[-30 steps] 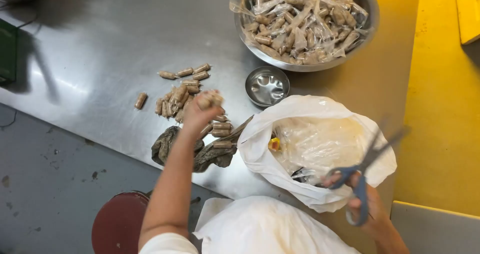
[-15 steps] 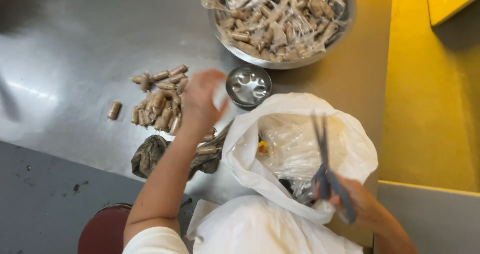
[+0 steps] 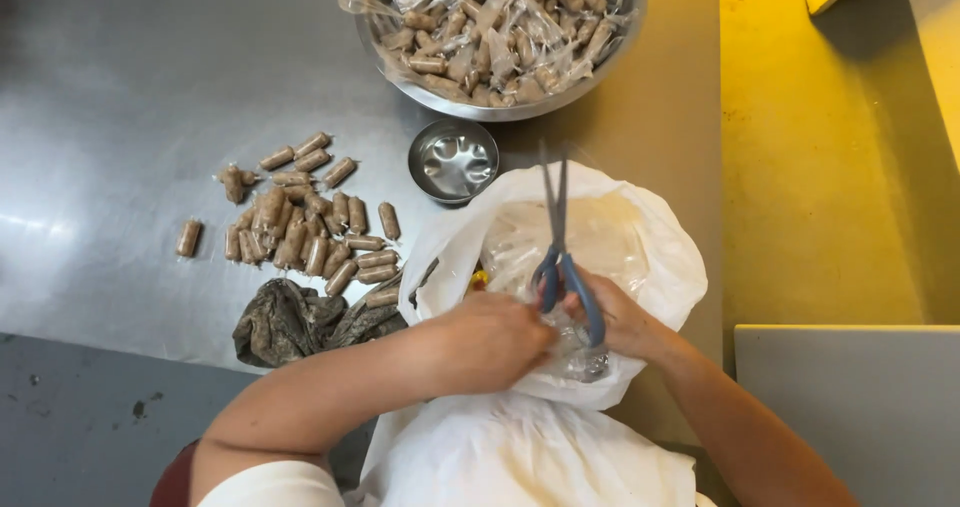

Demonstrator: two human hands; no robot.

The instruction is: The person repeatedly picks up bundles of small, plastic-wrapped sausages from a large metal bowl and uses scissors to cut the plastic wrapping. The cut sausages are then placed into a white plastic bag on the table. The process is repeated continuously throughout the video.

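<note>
Clear-wrapped brown rolls lie left of white bag.

Bare forearms; white sleeve, possibly short.

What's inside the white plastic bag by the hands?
White plastic bag holds clear plastic scraps and something small and yellow. Both hands and the scissors cover the rest.

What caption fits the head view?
Right hand holds scissors over a white bag; left hand meets it, beside cut wrapped pieces.
</note>
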